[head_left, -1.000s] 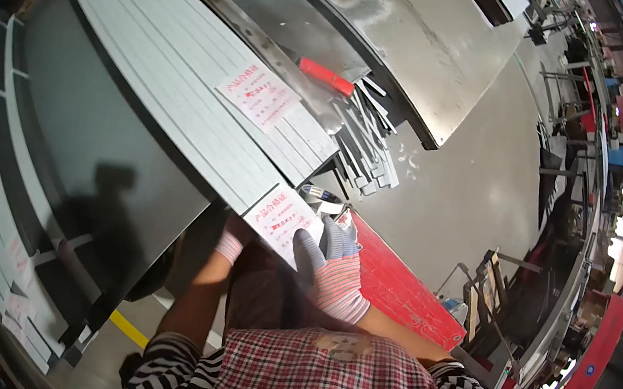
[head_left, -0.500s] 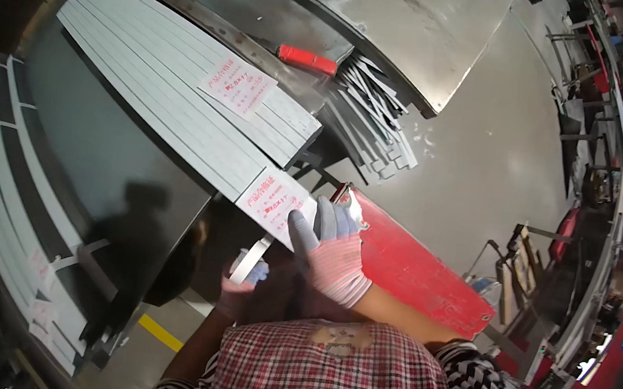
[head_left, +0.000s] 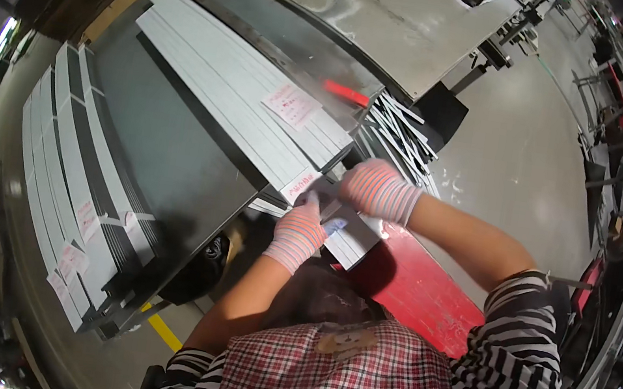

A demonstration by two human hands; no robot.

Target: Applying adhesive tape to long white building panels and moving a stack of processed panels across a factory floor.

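Where left hand (head_left: pixel 299 236) touches, long pale strips (head_left: pixel 256 135) bear a pink-printed label (head_left: pixel 300 185); left grip unclear; right hand (head_left: pixel 377 189) curled closed

Our gloves (head_left: pixel 295 242) carry pinkish-orange and grey stripes. Left of the fingers (head_left: pixel 336 226) we see pale grey strips (head_left: pixel 219 90); right of the fingers, a red panel (head_left: pixel 429 295); nearer us, a red-black-white checked apron (head_left: pixel 332 384).

Long strip stack (head_left: pixel 220 78) on surface (head_left: pixel 154 125), label sheet (head_left: pixel 292 104) on top. Strip bundles (head_left: pixel 45 165) to its left. Thin sticks (head_left: pixel 400 131) right of its near end; panel (head_left: pixel 429 291) nearer than sticks.
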